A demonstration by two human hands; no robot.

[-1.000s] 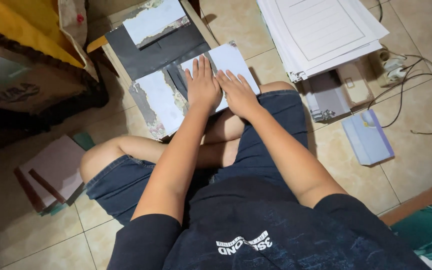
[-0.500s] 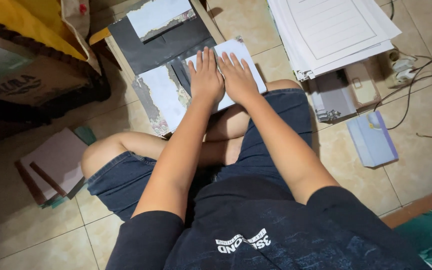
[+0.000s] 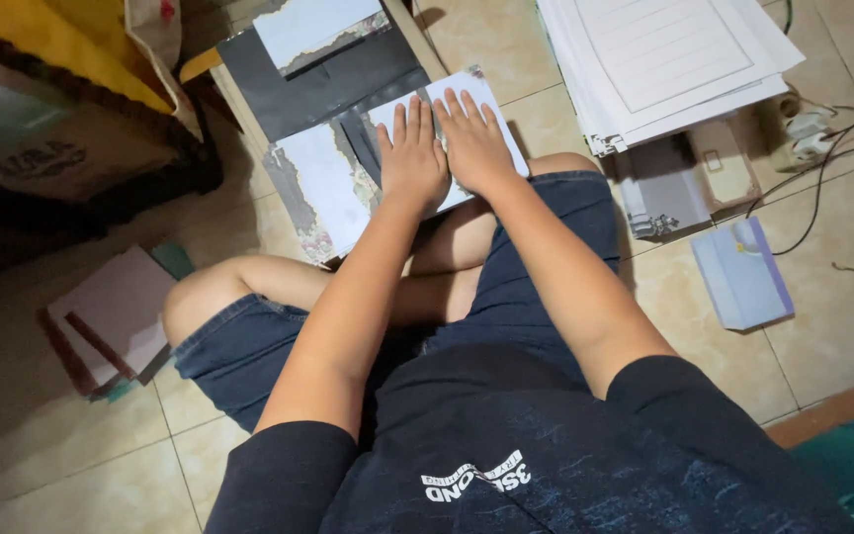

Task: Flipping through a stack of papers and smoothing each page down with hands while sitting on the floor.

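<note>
Both hands flat, fingers spread, side by side on white card lying on dark board on floor ahead of crossed legs. Left hand and right hand pressing down, gripping nothing. Torn-edged sheet just left of card. Paper stack upper right, blue booklet right, cables near stack.

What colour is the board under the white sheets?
Dark grey, almost black board; the head view shows it best.
</note>
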